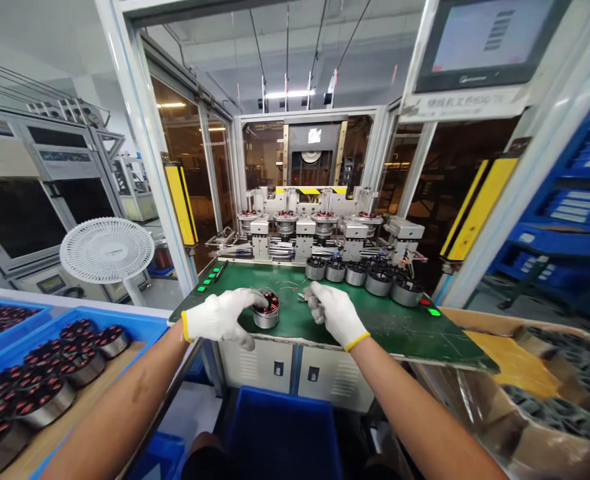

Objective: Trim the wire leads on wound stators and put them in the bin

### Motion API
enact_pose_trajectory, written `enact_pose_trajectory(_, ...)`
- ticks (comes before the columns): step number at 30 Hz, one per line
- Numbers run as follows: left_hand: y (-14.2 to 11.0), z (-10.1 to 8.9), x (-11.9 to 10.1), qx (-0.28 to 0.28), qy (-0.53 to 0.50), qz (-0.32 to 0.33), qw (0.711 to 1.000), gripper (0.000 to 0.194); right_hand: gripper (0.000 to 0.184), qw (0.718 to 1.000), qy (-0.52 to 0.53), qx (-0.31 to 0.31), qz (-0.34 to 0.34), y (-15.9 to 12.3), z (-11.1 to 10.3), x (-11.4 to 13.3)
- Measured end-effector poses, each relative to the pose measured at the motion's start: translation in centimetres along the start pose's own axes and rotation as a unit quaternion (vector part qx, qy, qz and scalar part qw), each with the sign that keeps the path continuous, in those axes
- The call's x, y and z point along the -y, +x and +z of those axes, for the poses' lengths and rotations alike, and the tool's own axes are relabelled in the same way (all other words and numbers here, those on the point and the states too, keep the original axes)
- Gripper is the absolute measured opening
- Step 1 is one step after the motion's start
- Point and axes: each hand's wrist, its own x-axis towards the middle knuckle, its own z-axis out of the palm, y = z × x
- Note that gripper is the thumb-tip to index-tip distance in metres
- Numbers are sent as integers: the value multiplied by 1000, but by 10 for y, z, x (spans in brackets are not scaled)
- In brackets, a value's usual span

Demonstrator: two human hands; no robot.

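A motor stator (266, 316) with copper windings and a grey metal ring sits upright on the green worktop (239, 280). My left hand (225, 316), in a white glove with a yellow cuff, holds it from the left, fingers over its top edge and thumb low in front. To its right, my right hand (332, 312), gloved alike, is closed around a small tool with a metal tip (302, 297) pointing left; the fingers hide the rest. Thin loose wire ends (287, 285) lie behind the stator. Several bare stators (355, 273) stand in a row at the worktop's back right.
The winding machine (305, 230) carries several stators behind the worktop, between yellow side guards (181, 203). At left stand a blue tray (145, 327) of wound stators and a white fan (107, 250). A cardboard box (549, 453) of grey stators is at right. Below lies a blue bin (285, 433).
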Motion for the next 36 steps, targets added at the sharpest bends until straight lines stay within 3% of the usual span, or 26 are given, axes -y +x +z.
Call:
enact_pose_trajectory(3,-1,-1,-1,36,-35,5,999,66,44,997,-71,38,6,-11,3,-12)
enact_pose_trajectory(7,2,21,-29,-43,-12,-109,993,52,32,988,-134,64,34,-12,18,-17)
enact_pose_trajectory(10,0,31,-48,-83,-23,-148,985,53,30,990,-86,101,45,-5,31,-16)
enact_pose_trajectory(14,-2,11,-46,-94,-85,-81,989,48,36,992,5,98,83,1,38,-17)
enact_pose_trajectory(17,10,-8,-32,-152,17,-13,988,36,40,991,-17,113,69,-2,37,-16)
enact_pose_trajectory(18,16,-11,-27,-139,67,24,988,36,40,991,-35,118,59,-3,37,-15)
enact_pose_trajectory(20,31,-12,-18,-54,138,96,984,41,40,988,-77,124,41,-8,37,-14)
enact_pose_trajectory(22,44,-8,-11,16,162,119,979,42,43,986,-113,121,34,-12,32,-13)
enact_pose_trajectory(24,51,-1,-6,19,173,107,979,40,46,984,-135,111,25,-15,20,-10)
enact_pose_trajectory(27,51,7,0,-20,201,97,975,35,49,987,-137,85,0,-12,-10,-5)
enact_pose_trajectory(31,47,13,1,-40,202,96,974,35,43,983,-182,-20,-20,8,-46,7)
enact_pose_trajectory(33,46,16,-1,-41,188,83,978,35,39,973,-224,-58,-23,17,-51,16)
enact_pose_trajectory(36,42,24,-7,-56,192,40,979,34,33,952,-271,-128,-64,15,-40,32)
